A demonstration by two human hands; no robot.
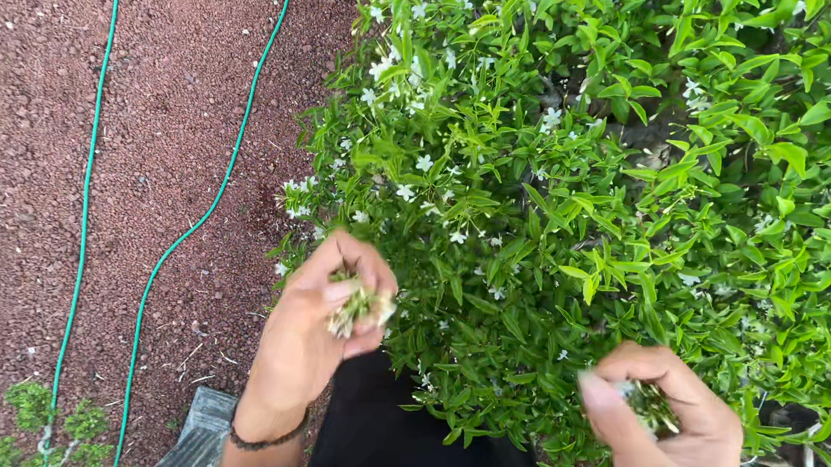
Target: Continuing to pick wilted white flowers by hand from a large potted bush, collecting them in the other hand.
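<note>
White blossoms (pixel 360 308) sat bunched in the left hand (pixel 315 339), fingers curled round them; the right hand (pixel 665 431) pinched another clump (pixel 652 406), both held before the bush (pixel 613 199). Light and soft, they looked easy to bruise, best taken gently by the stems. A green hose (pixel 192 228) crossed the red gravel (pixel 22 138).

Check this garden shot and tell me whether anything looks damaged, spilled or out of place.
Nothing stands out. The left hand and right hand each hold a small bunch of picked blossoms against the flowering bush, which looks healthy. The green hose lies in loose curves on the red gravel, with no kinks visible.
</note>
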